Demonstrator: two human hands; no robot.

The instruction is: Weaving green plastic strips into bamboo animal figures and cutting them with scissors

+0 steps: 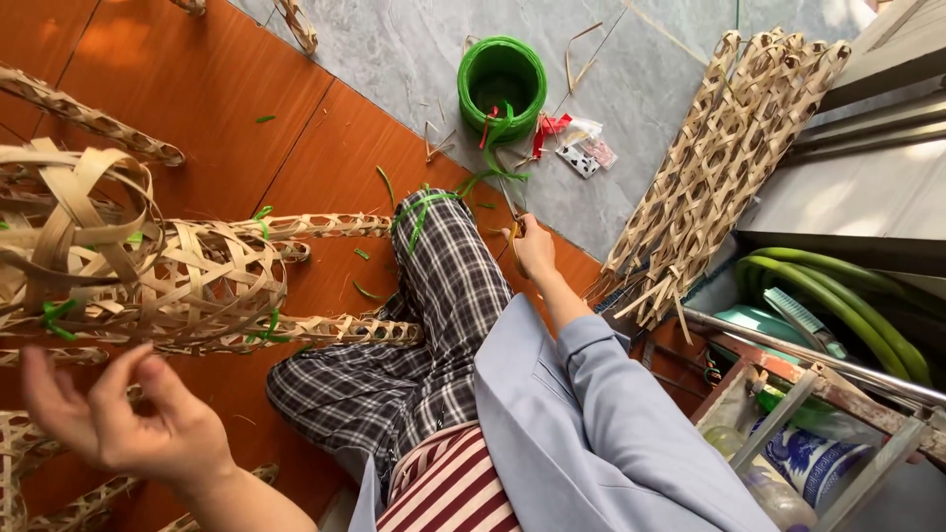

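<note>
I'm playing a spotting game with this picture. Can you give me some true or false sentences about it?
1. The round coil of green plastic strip lies on the grey stone floor. True.
2. The left hand holds a hammer. False: its fingers are empty, near the woven bamboo-strip frame.
3. The right hand reaches out past the knee of the checked trousers. True.
4. The stack of woven bamboo lattice pieces is painted blue. False: it is pale tan.
5. Green hoses lie to the person's right. True.
</note>
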